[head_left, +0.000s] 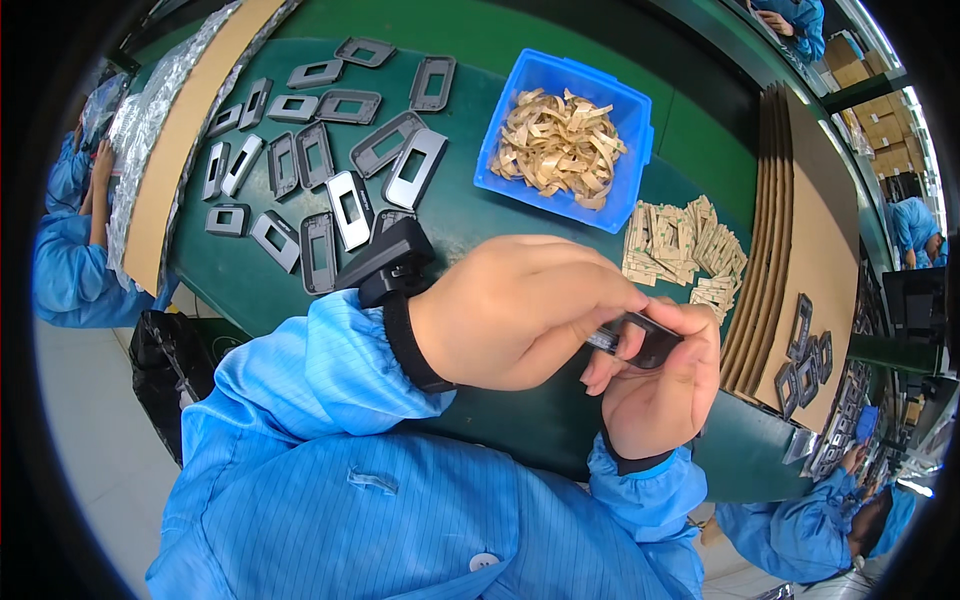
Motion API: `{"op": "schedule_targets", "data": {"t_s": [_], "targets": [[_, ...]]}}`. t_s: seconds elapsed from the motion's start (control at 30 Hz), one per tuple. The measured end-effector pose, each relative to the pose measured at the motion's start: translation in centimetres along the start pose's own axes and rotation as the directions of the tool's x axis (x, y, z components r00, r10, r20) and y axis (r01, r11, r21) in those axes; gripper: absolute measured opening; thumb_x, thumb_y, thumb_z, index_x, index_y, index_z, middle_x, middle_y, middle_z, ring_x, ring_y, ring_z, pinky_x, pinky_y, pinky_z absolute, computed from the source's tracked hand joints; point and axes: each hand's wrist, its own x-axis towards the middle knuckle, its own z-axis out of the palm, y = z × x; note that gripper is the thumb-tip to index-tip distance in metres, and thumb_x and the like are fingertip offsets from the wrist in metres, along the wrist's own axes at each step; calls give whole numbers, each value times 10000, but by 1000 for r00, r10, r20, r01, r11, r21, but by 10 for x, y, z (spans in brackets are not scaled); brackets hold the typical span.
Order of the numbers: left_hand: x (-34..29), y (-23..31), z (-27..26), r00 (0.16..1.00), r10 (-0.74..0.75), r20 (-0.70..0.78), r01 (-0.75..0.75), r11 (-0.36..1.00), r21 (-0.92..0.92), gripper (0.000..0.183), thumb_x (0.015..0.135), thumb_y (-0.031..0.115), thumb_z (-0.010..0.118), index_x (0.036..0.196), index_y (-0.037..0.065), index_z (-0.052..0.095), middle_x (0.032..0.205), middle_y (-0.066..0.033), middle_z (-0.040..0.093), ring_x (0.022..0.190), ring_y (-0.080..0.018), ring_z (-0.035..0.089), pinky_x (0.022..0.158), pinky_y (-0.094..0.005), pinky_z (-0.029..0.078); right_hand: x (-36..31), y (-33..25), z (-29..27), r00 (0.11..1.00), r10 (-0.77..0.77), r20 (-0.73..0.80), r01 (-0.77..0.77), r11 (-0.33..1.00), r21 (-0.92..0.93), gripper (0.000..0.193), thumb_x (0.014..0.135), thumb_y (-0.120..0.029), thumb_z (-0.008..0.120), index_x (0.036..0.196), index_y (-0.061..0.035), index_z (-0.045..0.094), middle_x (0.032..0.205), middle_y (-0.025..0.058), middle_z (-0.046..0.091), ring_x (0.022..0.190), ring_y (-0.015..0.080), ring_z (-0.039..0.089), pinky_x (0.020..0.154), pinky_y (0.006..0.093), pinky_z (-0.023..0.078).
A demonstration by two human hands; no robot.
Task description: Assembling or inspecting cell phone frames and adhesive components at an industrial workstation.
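The dark frame (660,345) sits above the tabletop (455,235), gripped by the fingers of the right hand (660,405) — whether those of the left hand (525,310) pinch it, I cannot tell. A loosened grip could drop it. Beyond lie a blue bin (545,203) and paper pieces (672,240) — the left hand partly hides the frame

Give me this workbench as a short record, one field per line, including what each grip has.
Left grip: fingers closed on a dark framed piece
Right grip: holding the same piece
Surface: green table
Table's left: scattered gray and silver frames
Beyond hands: blue bin of curled tan strips
Right of bin: piled flat tan pieces
Far right: cardboard stack bearing several dark frames
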Motion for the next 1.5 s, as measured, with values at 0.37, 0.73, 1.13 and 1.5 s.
{"op": "schedule_targets", "data": {"t_s": [0.37, 0.73, 1.13, 1.5], "targets": [[3, -2, -5, 998, 55, -18, -55, 998, 15, 268, 676, 87, 859, 828, 30, 646, 741, -90, 669, 623, -240, 651, 521, -311, 501, -6, 2, 2, 998, 11, 55, -9, 1000, -28, 431, 1010, -441, 463, 1097, -18, 447, 919, 153, 555, 672, 205, 608, 558, 293, 496], [3, 2, -1, 991, 88, -104, -46, 934, 353, 338, 765, 72, 769, 614, 75, 467, 546, -72, 465, 470, -254, 481, 427, -345, 351, 11, 8, 12, 1000, -16, 15, 16, 999, 34, 419, 856, 61, 652, 1214, -18, 448, 1061, 98, 558, 924, 118, 542, 885, 257, 448], [1, 3, 1, 848, -529, 0, 493, 789, -366, 68, 956, 76, 613, 953, 9, 614, 777, 27, 607, 640, 1, 504, 528, -184, 390, 16, -2, -2, 958, 263, -109, -277, 951, -135, 219, 963, -36, 576, 1178, -7, 547, 944, 116, 662, 514, 85, 564, 413, 180, 425], [7, 2, 0, 618, -735, 277, 744, 433, -509, 210, 966, 191, 631, 796, 70, 603, 702, 53, 609, 587, 4, 504, 498, -183, 404, 23, -1, -10, 885, 438, -160, -412, 895, 170, 182, 1013, -199, 498, 1020, -23, 545, 830, 129, 658, 448, 140, 565, 366, 206, 419]]}}
